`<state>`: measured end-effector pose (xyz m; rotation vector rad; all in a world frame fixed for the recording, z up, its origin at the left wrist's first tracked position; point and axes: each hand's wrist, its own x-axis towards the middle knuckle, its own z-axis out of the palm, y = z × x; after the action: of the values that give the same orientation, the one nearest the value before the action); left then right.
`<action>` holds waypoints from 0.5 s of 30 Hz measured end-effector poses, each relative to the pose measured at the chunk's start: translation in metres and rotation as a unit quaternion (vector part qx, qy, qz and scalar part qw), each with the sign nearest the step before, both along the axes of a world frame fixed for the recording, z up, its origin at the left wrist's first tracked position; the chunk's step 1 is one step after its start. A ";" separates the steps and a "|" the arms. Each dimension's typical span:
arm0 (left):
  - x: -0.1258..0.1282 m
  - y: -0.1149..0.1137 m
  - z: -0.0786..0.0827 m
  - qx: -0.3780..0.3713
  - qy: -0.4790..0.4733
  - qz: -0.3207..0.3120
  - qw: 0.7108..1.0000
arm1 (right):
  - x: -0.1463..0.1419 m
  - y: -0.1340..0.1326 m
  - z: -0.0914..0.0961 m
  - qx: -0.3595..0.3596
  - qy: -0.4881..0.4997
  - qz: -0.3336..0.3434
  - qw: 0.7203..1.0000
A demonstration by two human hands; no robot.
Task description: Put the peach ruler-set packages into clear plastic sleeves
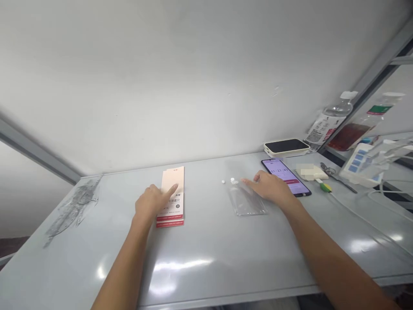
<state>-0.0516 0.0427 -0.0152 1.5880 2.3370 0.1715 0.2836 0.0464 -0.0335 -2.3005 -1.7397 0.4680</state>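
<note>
A small stack of narrow pale pink and white printed cards (170, 211) with red lower edges lies flat on the table. My left hand (151, 202) rests at its left side, thumb stretched across the top card and the other fingers bent near the edge, partly hidden. To the right are clear flat plastic bags (250, 204). Small white plastic pieces (232, 181) lie at their upper end. My right hand (271, 186) rests beside the bags, thumb extended towards the white pieces and apart from the loosely bent fingers. It appears to hold nothing.
A lit phone (286, 176) showing a timer lies right of my right hand. Behind it sits another phone (287, 146) in a pale case. A white charger (311, 173), its cable, scissors (338, 176) and bottles (329, 122) crowd the right side. A white wall (180, 107) bounds the back.
</note>
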 end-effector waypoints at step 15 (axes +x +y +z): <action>0.003 -0.003 -0.002 -0.015 -0.007 -0.023 1.000 | -0.005 -0.002 -0.008 -0.043 -0.014 0.034 0.998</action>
<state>-0.0484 0.0399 -0.0167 1.6185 2.2799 0.1372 0.2781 0.0447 -0.0415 -2.3212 -1.8515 0.5344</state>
